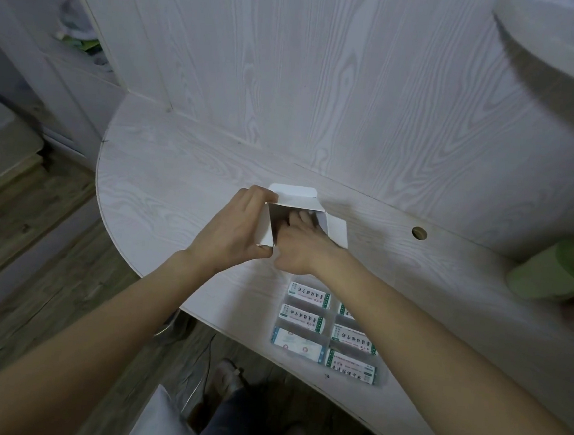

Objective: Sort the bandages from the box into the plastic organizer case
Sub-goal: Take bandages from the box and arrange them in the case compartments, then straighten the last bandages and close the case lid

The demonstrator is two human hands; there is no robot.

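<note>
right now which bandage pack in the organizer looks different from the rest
The pack in the near-left compartment of the plastic organizer case: its face is mostly plain white with blue ends, while the other packs show green-edged labels with dark printed text.

- You are working in dim, flat, cool light with no glare anywhere.
- Soft shadows sit just beside the box (308, 215) on the pale table (164, 187).
- Your wide lens bows the table's edge.
- The far right corner and the green object (556, 272) look blurred.
</note>
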